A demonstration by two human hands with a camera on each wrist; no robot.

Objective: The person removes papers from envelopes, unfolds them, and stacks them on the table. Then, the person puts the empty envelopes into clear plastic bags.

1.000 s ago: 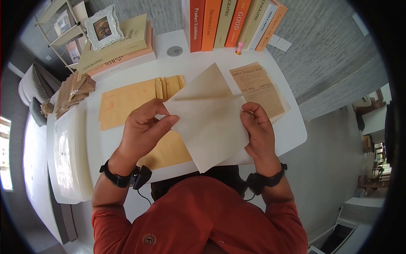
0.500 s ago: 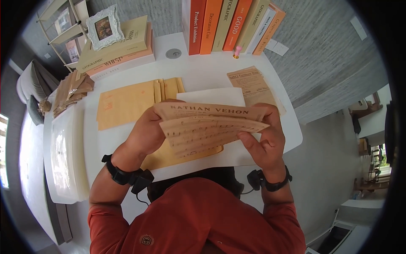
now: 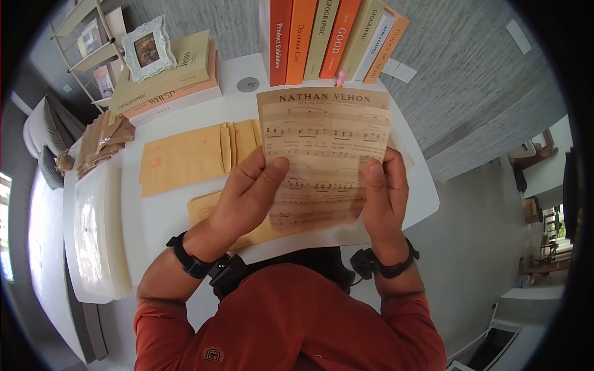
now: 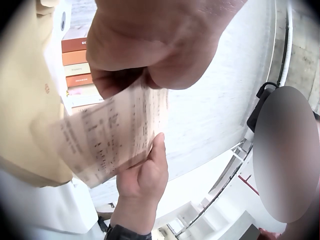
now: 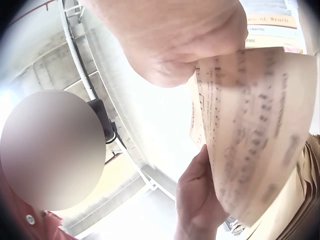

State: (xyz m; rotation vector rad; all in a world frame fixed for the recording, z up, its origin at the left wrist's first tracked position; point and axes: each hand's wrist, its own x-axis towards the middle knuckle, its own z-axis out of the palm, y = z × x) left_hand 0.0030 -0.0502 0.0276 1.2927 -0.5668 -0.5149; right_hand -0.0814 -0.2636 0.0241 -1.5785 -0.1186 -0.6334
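A brownish sheet of printed music (image 3: 318, 145), headed "NATHAN VEHON", is held up over the desk with its printed side toward the head camera. My left hand (image 3: 247, 195) pinches its left edge, thumb on the front and fingers behind. At the right edge my right hand (image 3: 385, 198) grips it the same way. The left wrist view shows the sheet (image 4: 112, 132) stretched between both hands; in the right wrist view the paper (image 5: 260, 130) bows outward. Below my left hand lies a yellow envelope (image 3: 201, 207), partly covered by the forearm and sheet.
Several yellow envelopes (image 3: 179, 161) lie to the left on the white desk (image 3: 421, 198). Farther left are brown paper packets (image 3: 105, 139) and a clear plastic stack (image 3: 99, 235). Upright books (image 3: 303, 43) line the back, with a pink-handled stamp (image 3: 340, 77) before them.
The paper's blank side faced the camera first. Both hands turned it over, bent in the middle frame, and now hold it raised and spread with the music facing the camera.
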